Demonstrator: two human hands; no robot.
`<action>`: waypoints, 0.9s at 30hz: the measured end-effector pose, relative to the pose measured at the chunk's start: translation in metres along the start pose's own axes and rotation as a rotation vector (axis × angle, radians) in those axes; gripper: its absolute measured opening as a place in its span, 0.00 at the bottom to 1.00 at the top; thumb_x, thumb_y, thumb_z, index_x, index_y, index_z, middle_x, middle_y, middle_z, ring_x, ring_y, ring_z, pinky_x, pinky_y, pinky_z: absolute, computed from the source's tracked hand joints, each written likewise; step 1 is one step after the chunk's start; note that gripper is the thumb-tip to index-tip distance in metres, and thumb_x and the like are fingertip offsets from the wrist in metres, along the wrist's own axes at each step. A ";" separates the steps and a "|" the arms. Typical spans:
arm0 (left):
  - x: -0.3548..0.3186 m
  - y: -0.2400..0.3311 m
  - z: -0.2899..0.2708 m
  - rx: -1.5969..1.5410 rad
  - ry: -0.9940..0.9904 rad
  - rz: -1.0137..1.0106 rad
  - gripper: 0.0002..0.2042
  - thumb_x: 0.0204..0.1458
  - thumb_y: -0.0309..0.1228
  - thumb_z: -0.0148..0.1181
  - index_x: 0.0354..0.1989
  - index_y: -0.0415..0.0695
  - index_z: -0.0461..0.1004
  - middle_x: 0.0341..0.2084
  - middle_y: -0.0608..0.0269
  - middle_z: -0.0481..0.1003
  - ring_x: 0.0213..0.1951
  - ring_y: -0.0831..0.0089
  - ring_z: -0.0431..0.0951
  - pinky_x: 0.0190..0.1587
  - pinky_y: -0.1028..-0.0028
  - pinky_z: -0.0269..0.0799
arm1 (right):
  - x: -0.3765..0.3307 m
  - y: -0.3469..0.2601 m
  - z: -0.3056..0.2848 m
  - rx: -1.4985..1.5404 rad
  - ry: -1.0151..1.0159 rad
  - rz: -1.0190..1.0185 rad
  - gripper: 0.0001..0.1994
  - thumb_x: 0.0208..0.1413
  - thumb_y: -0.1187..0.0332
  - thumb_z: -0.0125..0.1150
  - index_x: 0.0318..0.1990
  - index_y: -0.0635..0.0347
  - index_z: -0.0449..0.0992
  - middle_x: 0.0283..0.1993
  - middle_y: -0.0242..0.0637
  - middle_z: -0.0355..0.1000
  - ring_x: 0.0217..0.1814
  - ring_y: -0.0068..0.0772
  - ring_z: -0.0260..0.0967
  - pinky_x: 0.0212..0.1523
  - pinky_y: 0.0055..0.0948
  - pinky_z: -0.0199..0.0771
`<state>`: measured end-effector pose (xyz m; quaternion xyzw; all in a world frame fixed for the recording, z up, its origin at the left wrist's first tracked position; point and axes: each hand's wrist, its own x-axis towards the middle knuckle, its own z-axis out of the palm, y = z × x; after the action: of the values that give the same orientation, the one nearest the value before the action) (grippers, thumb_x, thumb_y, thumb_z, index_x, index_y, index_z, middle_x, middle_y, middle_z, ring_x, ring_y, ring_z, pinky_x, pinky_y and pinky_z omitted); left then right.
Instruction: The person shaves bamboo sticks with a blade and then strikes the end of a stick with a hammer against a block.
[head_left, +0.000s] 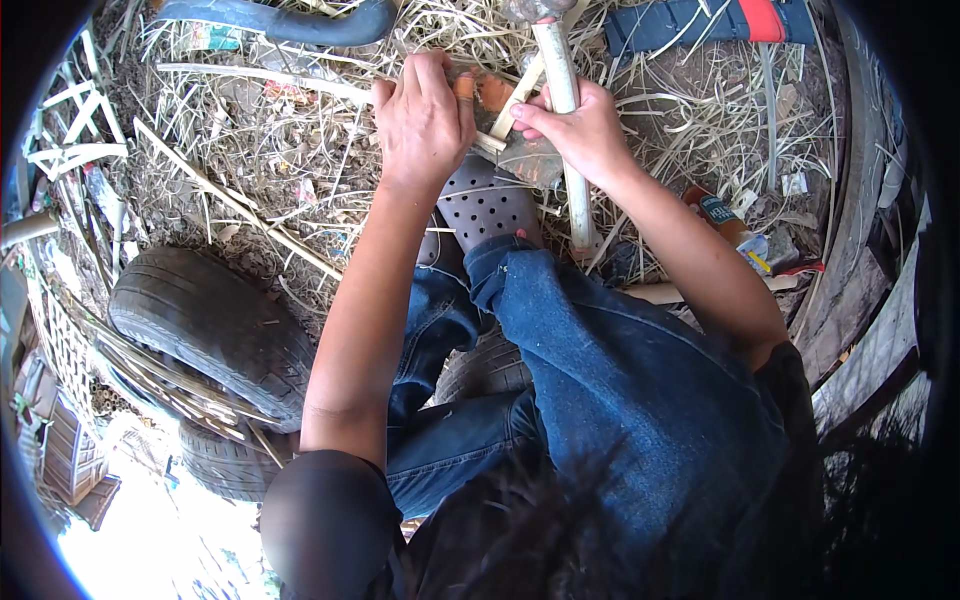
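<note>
My left hand (423, 118) presses down on a thin pale bamboo strip (515, 100), one finger wrapped in an orange bandage. My right hand (582, 128) closes around a thick pale pole (565, 110) that stands upright in front of my knee, and it also touches the strip where it crosses the pole. A grey perforated clog (485, 200) on my foot sits right under both hands. My legs in blue jeans (600, 370) fill the middle of the view.
An old tyre (205, 330) lies at the left. Dry straw and split strips (260, 150) cover the ground. A dark curved hose (290, 22) lies at the top, a blue and red object (700, 20) at the top right, wooden boards (860, 300) at the right.
</note>
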<state>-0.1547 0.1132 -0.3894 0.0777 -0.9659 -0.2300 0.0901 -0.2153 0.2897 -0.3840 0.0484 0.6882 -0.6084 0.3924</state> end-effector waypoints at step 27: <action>0.001 -0.004 0.002 0.096 -0.112 -0.042 0.17 0.58 0.41 0.52 0.44 0.39 0.64 0.32 0.57 0.74 0.28 0.60 0.76 0.38 0.58 0.63 | 0.006 -0.020 -0.005 -0.396 -0.094 0.054 0.13 0.51 0.68 0.68 0.35 0.67 0.71 0.23 0.34 0.72 0.20 0.19 0.70 0.18 0.20 0.72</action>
<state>-0.1553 0.1100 -0.3927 0.0894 -0.9775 -0.1891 0.0270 -0.2325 0.2867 -0.3717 -0.0395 0.7738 -0.4519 0.4421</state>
